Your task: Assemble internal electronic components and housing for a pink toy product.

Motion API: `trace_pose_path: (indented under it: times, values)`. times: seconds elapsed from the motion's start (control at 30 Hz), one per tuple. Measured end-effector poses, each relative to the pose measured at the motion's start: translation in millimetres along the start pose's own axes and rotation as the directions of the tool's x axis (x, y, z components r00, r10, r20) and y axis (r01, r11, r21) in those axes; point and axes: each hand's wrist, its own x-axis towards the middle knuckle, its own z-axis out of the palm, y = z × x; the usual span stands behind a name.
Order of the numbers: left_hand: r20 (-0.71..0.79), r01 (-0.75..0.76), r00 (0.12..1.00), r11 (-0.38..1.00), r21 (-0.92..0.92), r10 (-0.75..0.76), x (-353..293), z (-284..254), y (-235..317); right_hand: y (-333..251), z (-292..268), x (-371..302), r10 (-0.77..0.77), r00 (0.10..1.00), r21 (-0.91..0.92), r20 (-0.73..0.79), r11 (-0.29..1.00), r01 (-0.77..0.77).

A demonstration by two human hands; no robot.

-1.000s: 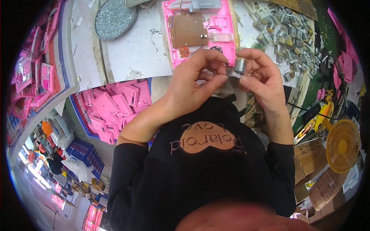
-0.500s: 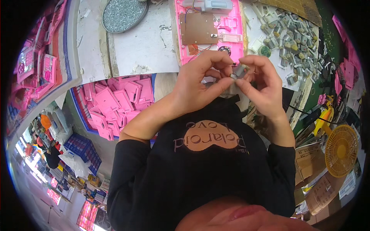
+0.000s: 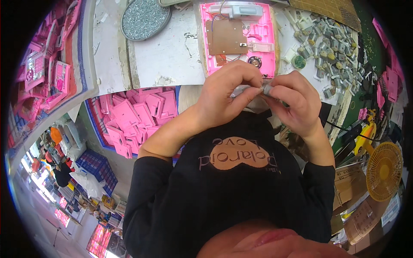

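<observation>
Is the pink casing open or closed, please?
Open: the pink casing lies with inside up, brown board and round black part uncovered.

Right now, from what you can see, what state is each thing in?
Left hand: fingers curled, tips at the small silver part; grip unclear
Right hand: pinching that part
Small silver part: held up, partly hidden
Pink casing: open, brown board exposed
Round dish: filled with tiny metal pieces
Blue-rimmed crate: heaped with pink plastic pieces
Motor-like parts: loosely piled
Yellow fan: can't tell whether it's spinning
</observation>
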Motion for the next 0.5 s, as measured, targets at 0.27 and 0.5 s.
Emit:
trace_pose_path:
  times: [0.27, 0.5]
  values:
    - [-0.061, -0.136, 0.986, 0.966, 0.218, 0.152, 6.5, 3.3, -2.7, -10.7, -7.1, 4.1, 0.175, 0.984, 0.094, 0.031, 0.98, -0.177]
    - [-0.091, -0.153, 0.98, 0.962, 0.228, 0.177, 6.6, 4.8, -6.1, -4.7, -7.6, -3.9, 0.078, 0.997, -0.037, -0.025, 0.996, -0.079]
